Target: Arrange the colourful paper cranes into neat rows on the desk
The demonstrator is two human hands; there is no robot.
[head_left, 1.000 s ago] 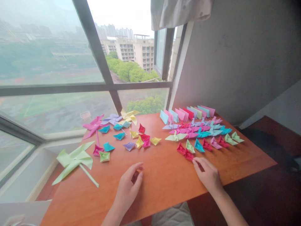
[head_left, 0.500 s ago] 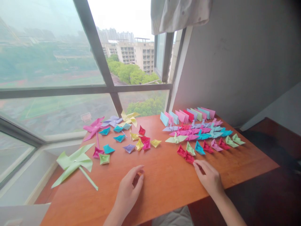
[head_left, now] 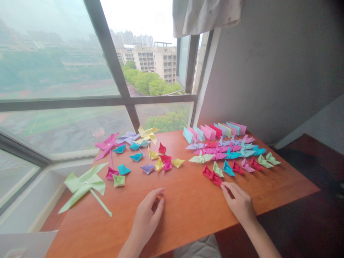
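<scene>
My right hand (head_left: 239, 200) pinches the near corner of a red paper boat (head_left: 216, 178) between thumb and fingertips. That boat touches another red paper boat (head_left: 207, 172) and a pale green one (head_left: 218, 169). To their right, a row of folded boats continues with a blue boat (head_left: 228, 168) and a pink boat (head_left: 247, 165). My left hand (head_left: 149, 211) rests on the wooden table (head_left: 188, 200), fingers loosely curled and a gap between thumb and forefinger, with nothing in it. Ahead of it lie a purple boat (head_left: 147, 169) and a yellow boat (head_left: 177, 163).
Paper pinwheels, including a large green one (head_left: 85, 182) and a magenta one (head_left: 107, 145), lie at the left. Rows of paper cranes (head_left: 202, 158) and standing folded papers (head_left: 208, 132) fill the back right. A window frame (head_left: 129, 101) borders the far edge.
Both hands hold nearly the same poses and places. The view has shifted very slightly; no paper piece has visibly moved.
</scene>
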